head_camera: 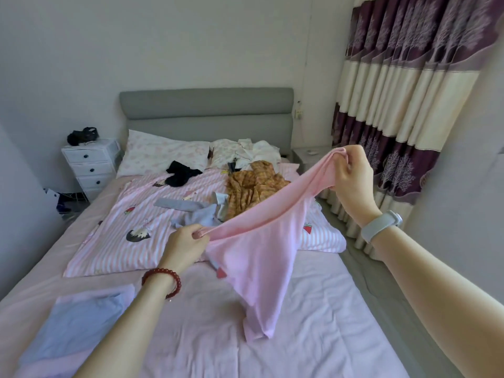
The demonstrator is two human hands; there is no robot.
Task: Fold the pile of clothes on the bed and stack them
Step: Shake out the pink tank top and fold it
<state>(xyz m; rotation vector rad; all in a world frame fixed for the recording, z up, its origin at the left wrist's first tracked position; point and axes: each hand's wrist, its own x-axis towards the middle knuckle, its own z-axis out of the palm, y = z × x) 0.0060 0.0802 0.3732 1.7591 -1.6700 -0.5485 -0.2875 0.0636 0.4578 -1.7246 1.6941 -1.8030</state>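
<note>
Left hand (188,242) and right hand (351,173) each pinch the soft pink cotton garment (256,249) above the bed (300,336), mid-frame; one folded lilac-blue garment (79,326) lies lower left, several crumpled clothes (245,192) remain unfolded.

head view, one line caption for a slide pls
Both hands, left and right, hold a pale pink cotton garment stretched above the bed.

Left arm: extended forward from the near left, forearm bare, wrist slightly bent.
Left hand (185,242): held low, fingers curled, an edge of the pink garment (256,257) gripped in the fist.
Right arm: extended from the near right, raised higher than the left.
Right hand (351,177): held high, cloth pinched between thumb and curled fingers.
</note>
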